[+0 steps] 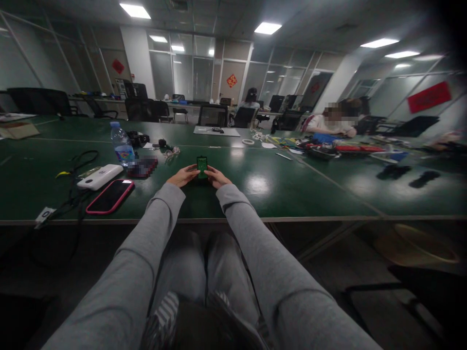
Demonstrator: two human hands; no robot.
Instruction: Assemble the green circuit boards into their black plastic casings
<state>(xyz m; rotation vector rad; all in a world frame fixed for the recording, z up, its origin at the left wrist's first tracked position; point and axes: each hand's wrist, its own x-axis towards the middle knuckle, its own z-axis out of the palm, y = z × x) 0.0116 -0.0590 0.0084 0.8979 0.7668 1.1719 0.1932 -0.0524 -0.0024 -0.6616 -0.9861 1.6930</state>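
- The work in hand seems to be a two-handed hold on a small green case (202,165) with a dark rim; it is too small to tell exactly what it is or what, if anything, lies inside.
- The case sits between the left hand (182,176) and the right hand (218,178), over the bench (292,199); whether its bottom edge rests on the top, I cannot tell.
- The fingers of both hands pinch it from the two sides, thumbs toward the wearer; just how hard they press does not show.
- As I judge it, the next move calls for one hand to keep the case steady while the other shifts its grip, with small, even motions.
- The near edge of the bench runs below the wrists, with bare top between it and the case; a slip toward the lap could carry it over.
- Left is the tighter side: a pink-edged phone (110,197), a white power bank (100,177), a bottle (123,148) and a black cord (77,167) lie there.
- Right of the hands the top is open as far as a white pen (283,156) and, beyond it, a heap of tools and wires (328,146).
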